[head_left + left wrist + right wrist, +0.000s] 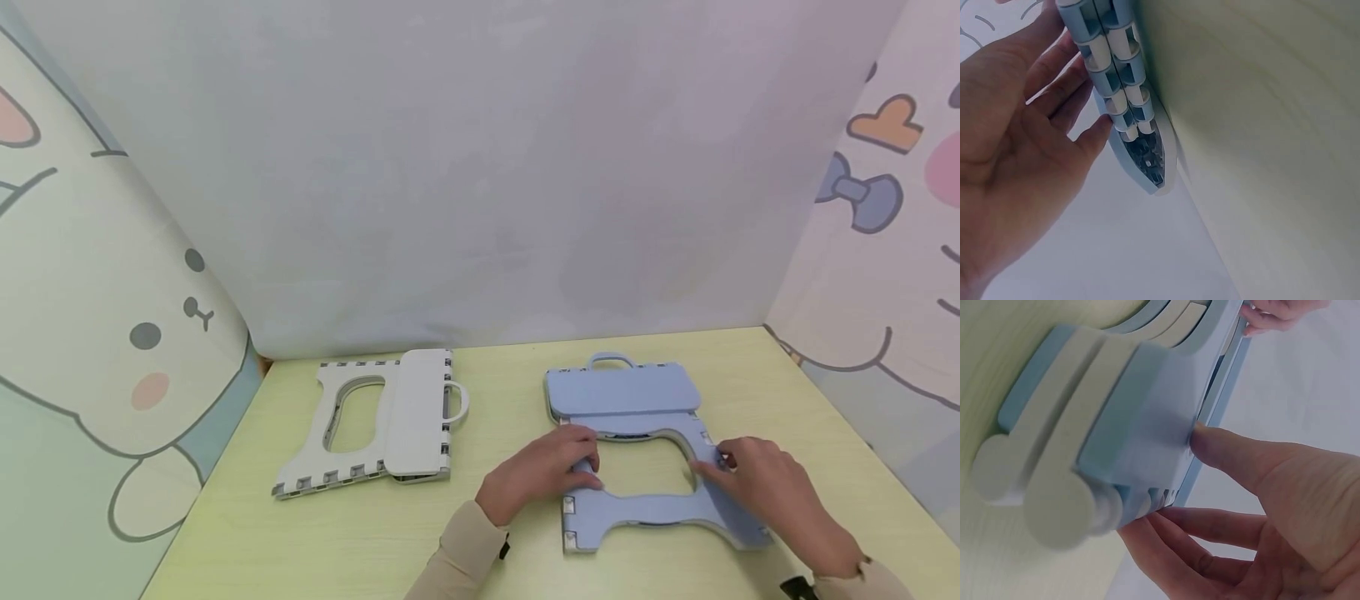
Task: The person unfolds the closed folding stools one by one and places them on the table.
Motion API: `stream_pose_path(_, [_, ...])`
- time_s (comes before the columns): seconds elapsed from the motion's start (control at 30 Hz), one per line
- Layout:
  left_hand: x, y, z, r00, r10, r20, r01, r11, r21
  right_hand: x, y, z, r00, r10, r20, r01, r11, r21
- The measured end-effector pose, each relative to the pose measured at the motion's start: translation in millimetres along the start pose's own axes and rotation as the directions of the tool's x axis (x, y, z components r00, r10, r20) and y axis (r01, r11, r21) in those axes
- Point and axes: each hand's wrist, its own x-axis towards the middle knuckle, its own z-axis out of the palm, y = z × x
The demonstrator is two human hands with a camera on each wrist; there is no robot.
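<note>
A blue folding step stool [652, 507] lies folded flat on the table, its seat panel and carry handle toward the back. My left hand [543, 468] holds its left side, fingers over the top face. In the left wrist view, the thumb [1094, 134] touches the hinged edge. My right hand [768, 479] grips the right side, with the thumb on the top face near the middle opening. Its other fingers [1166, 550] curl against the outer hinged edge in the right wrist view.
A white folding step stool [416, 417] lies folded on the left of the light wood table [337, 550], handle pointing right. A pale backdrop [480, 183] rises behind the table. Cartoon-printed panels [90, 333] stand at both sides.
</note>
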Motion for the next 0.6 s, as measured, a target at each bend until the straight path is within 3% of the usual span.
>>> stream_pose_path(0.2, [-1.6,-4.5,-0.6,1.000,-0.007,-0.008,0.007,1.000,0.007,-1.8,-1.4,2.5,1.000,0.007,-0.003,-0.007,1.000,0.014])
stream_pose_path(0.6, [-4.4,-4.9,-8.3,0.995,-0.081,0.058,0.083,0.996,-0.032,-4.9,-8.4,3.0,0.999,0.044,0.033,-0.045,0.997,0.061])
